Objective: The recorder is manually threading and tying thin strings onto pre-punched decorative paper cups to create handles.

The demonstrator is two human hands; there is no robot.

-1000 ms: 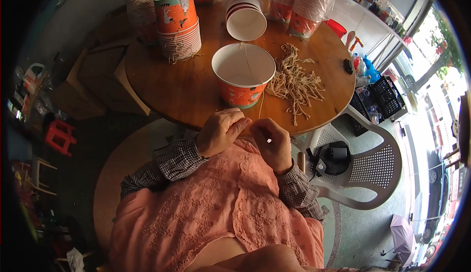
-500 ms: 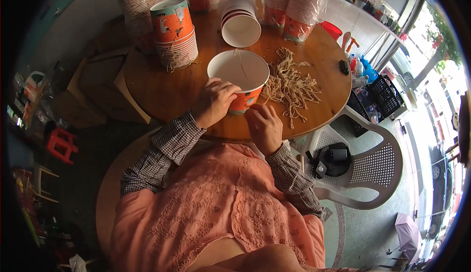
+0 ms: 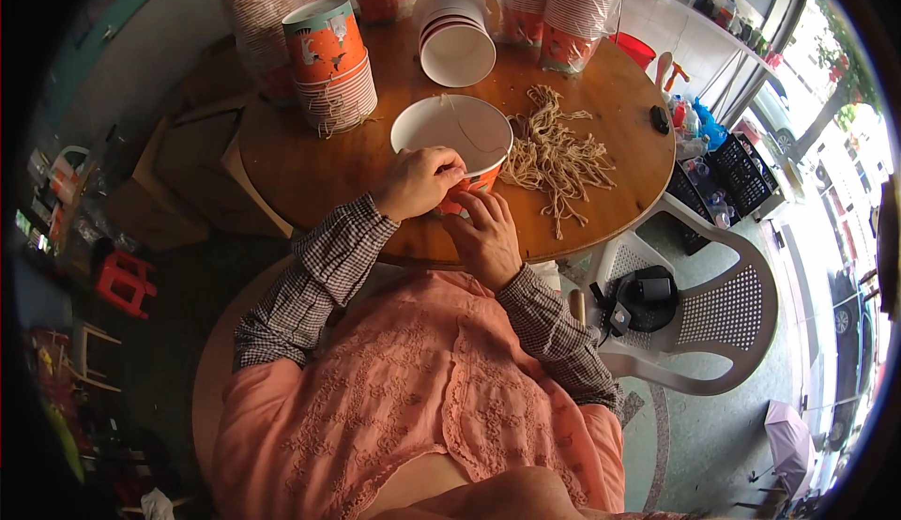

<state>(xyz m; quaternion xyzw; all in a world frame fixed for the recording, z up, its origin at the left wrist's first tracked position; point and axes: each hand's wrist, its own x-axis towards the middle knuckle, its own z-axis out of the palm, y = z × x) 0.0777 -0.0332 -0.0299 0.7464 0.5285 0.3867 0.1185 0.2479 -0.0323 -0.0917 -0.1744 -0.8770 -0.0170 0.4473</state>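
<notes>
A paper bucket point(image 3: 427, 130) with a white inside and an orange printed wall stands upright near the table's front edge. A thin string lies over its far rim and hangs down inside. My left hand point(image 3: 424, 182) is closed at the near rim, fingertips pressed together against the bucket. Just below and to the right, my right hand point(image 3: 488, 237) has its fingers curled in a pinch at the bucket's front wall. Whatever those fingertips hold is too small to make out. Right of the bucket lies a loose bundle of tan strings point(image 3: 554, 159).
A stack of orange buckets point(image 3: 336, 88) stands at the left, strings at its base. Nested white-lined buckets point(image 3: 458, 54) lie on their side behind. Plastic-wrapped bucket stacks point(image 3: 582, 13) line the far edge. A grey plastic chair point(image 3: 718, 309) holds a black item at right.
My right hand has moved left and closer to my left hand, against the bucket's front. My left fingers have shifted up slightly at the rim. The view has shifted a little.
</notes>
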